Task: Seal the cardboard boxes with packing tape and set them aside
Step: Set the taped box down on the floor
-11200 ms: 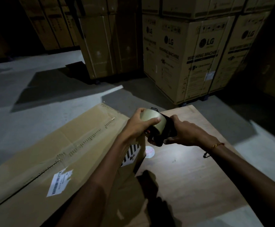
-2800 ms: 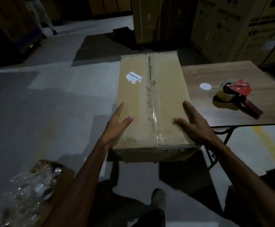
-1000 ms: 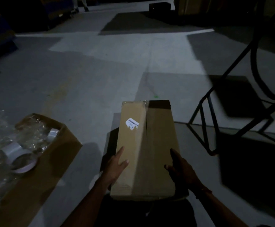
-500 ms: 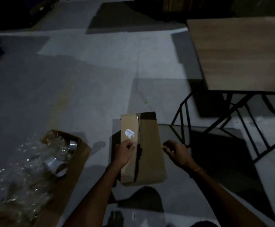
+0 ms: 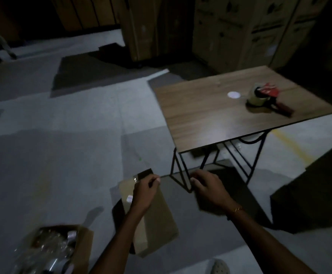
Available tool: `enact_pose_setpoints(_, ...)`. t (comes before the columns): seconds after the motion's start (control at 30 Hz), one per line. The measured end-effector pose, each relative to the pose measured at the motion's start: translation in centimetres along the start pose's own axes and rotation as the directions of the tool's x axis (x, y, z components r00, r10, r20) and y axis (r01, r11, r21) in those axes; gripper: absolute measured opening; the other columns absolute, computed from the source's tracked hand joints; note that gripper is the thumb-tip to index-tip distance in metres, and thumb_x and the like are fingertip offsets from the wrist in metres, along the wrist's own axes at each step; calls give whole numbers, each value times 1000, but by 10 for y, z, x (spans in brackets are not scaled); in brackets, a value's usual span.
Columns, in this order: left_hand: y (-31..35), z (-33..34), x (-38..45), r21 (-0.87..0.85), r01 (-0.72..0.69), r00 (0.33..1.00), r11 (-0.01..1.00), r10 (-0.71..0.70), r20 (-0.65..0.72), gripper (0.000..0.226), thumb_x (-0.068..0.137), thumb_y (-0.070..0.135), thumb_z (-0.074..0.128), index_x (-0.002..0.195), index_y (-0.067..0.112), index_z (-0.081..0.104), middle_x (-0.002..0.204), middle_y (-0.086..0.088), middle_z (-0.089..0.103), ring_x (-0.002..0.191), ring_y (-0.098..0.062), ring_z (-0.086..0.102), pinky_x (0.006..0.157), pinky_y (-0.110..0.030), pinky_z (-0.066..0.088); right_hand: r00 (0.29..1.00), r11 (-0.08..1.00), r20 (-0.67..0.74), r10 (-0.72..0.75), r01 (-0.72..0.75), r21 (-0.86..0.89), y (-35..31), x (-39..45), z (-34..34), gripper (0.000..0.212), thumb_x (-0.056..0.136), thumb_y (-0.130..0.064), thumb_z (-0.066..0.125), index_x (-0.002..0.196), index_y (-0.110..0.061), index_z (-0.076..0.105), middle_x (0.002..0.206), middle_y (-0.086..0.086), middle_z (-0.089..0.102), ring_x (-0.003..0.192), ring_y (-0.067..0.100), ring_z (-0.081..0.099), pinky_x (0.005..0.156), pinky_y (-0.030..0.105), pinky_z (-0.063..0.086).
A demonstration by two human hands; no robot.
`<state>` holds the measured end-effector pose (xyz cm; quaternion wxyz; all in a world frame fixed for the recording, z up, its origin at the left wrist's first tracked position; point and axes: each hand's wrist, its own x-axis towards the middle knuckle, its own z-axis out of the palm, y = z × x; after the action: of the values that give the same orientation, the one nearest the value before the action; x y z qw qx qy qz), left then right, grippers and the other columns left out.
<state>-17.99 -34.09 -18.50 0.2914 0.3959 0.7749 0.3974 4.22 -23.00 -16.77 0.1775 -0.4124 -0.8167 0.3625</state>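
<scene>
Cardboard, the sealed box [image 5: 153, 218] lies flat on the grey floor [image 5: 62, 155] beside the table's near left corner. My left hand [image 5: 144, 191] and right hand [image 5: 208, 191] hang above it, fingers loosely curled, holding nothing. On the table [image 5: 210, 119], near its right edge, rests the tape dispenser [image 5: 266, 96].

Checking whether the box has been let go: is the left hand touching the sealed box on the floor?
Cannot tell. In the head view the left hand overlaps the sealed box, fingers loosely curled; no gap or contact shows.
</scene>
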Motion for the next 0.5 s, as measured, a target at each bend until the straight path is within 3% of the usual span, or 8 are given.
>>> enact_pose_setpoints(0.17, 80, 49, 27, -12, -119, 992, 993, 119, 45, 13, 98, 11, 62, 98, 12, 75, 92, -3, 75, 90, -21, 70, 86, -35, 55, 987, 1000, -162, 3, 0, 18, 33, -2, -85, 15, 100, -24, 62, 115, -23, 67, 101, -11, 64, 91, -2, 61, 76, 8, 44)
enact_pose_setpoints(0.3, 141, 106, 57, 0, -165, 980, 986, 163, 116, 14, 99, 18, 62, 93, 24, 72, 89, 2, 75, 88, -14, 70, 84, -32, 54, 962, 998, -274, -15, 32, 56, 75, -1, -162, 19, 100, -26, 62, 116, -19, 69, 102, -5, 69, 88, 2, 66, 76, 20, 55)
enact_pose_setpoints(0.4, 192, 161, 80, 5, -216, 961, 976, 211, 180, 17, 101, 19, 59, 92, 21, 73, 86, 4, 74, 86, -15, 70, 80, -32, 52, 936, 999, -352, 18, -3, 42, 113, -4, -223, 17, 99, -24, 65, 114, -17, 70, 100, -4, 70, 84, -2, 66, 72, 12, 51)
enact_pose_setpoints(0.5, 246, 222, 98, -15, -268, 937, 963, 264, 227, 16, 100, 18, 61, 96, 19, 76, 87, 6, 75, 86, -14, 70, 79, -31, 53, 886, 999, -462, 36, -39, 3, 151, -13, -285, 21, 98, -35, 62, 110, -21, 71, 97, -7, 70, 83, 2, 66, 73, 26, 55)
